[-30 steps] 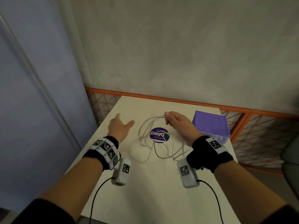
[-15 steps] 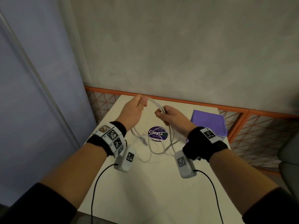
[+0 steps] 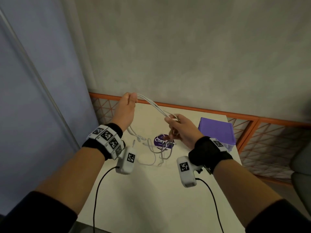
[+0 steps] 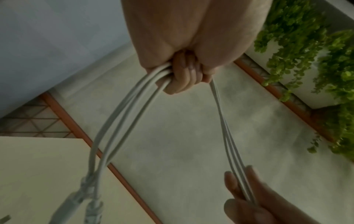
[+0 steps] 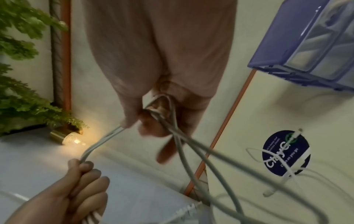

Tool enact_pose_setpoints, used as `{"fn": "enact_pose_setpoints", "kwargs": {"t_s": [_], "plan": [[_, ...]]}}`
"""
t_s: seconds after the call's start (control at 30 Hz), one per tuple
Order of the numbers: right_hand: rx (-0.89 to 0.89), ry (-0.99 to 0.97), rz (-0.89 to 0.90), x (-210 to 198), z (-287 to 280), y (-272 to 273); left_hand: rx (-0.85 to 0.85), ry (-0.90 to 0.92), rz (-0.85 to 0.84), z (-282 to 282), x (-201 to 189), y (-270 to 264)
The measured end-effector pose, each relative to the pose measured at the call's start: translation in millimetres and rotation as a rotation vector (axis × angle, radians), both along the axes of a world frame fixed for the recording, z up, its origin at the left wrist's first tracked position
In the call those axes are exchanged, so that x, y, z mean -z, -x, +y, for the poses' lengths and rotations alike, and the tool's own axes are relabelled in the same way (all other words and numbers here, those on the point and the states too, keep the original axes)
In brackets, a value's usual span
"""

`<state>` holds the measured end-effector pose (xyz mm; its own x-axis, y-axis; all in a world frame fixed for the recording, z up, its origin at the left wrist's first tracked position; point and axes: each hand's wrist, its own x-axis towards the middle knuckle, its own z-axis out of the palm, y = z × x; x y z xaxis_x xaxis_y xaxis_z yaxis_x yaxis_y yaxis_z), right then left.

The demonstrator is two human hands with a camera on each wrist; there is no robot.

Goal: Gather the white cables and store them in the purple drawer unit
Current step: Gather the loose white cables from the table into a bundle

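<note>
From the head view the gathering is only half done: the left hand (image 3: 126,109) is raised at the far left of the table (image 3: 151,190), its fingers closed round a bundle of the white cables (image 3: 152,104), which arch across to the right hand (image 3: 182,130), also closed on them; loose lengths and plug ends trail on the table near the round dark sticker (image 3: 164,140), and the purple drawer unit (image 3: 216,130) stands at the far right, with nothing in it that I can see, so coiling, opening a drawer and stowing all remain; against the frame half a second ago the left hand has lifted higher and farther, widening the span between the hands; a second ago it lay open and empty; the left wrist view shows curled fingers (image 4: 184,75) clamping several strands, both sides hanging; the right wrist view shows the right hand's fingers pinching the strands, and the drawers look closed.
</note>
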<state>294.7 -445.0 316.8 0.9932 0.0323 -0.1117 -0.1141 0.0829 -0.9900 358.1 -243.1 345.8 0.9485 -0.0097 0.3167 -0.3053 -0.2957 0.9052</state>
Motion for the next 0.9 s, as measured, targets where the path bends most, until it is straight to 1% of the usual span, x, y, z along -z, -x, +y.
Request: {"fn": "enact_pose_setpoints", "kwargs": {"t_s": [0.1,0.13,0.2,0.3,0.37,0.43,0.5,0.57,0.6,0.63,0.67,0.7,0.73,0.77,0.8,0.87,0.9], "plan": [[-0.053,-0.181,-0.035,-10,1,-2,-0.087,0.006,-0.021,8,-20,-11],[-0.051,-0.214,-0.031,-11,0,-3,-0.101,0.002,-0.031,12,-27,-16],[0.012,-0.176,-0.051,-4,-4,-4,-0.099,-0.008,-0.048,17,-37,-22],[0.164,-0.036,-0.159,12,-8,-3,-0.091,-0.076,-0.072,21,-42,-27],[0.215,0.186,-0.248,23,-11,-2,-0.094,-0.124,-0.079,21,-40,-28],[0.161,0.512,-0.323,38,-12,2,-0.079,-0.152,-0.086,17,-37,-27],[0.037,0.817,-0.282,56,-12,4,-0.053,-0.197,-0.087,10,-33,-23],[-0.069,1.047,-0.217,66,-9,3,-0.013,-0.215,-0.063,3,-28,-20],[-0.080,1.143,-0.239,63,-7,2,0.023,-0.201,-0.046,1,-25,-20],[-0.061,1.185,-0.278,54,-4,0,0.061,-0.192,-0.034,-1,-24,-19],[-0.018,1.102,-0.306,40,0,-2,0.090,-0.205,-0.031,-3,-23,-18],[0.041,0.888,-0.319,25,5,-3,0.112,-0.242,-0.037,-6,-24,-16],[0.065,0.587,-0.281,9,12,-2,0.132,-0.276,-0.049,-9,-26,-14],[0.061,0.372,-0.252,-2,17,-4,0.153,-0.290,-0.062,-12,-28,-12],[0.041,0.300,-0.247,-12,22,-5,0.169,-0.291,-0.075,-15,-30,-10],[0.013,0.423,-0.267,-11,29,-12,0.173,-0.282,-0.095,-20,-33,-9],[0.035,0.461,-0.257,-7,30,-15,0.164,-0.266,-0.102,-20,-34,-10]]}}
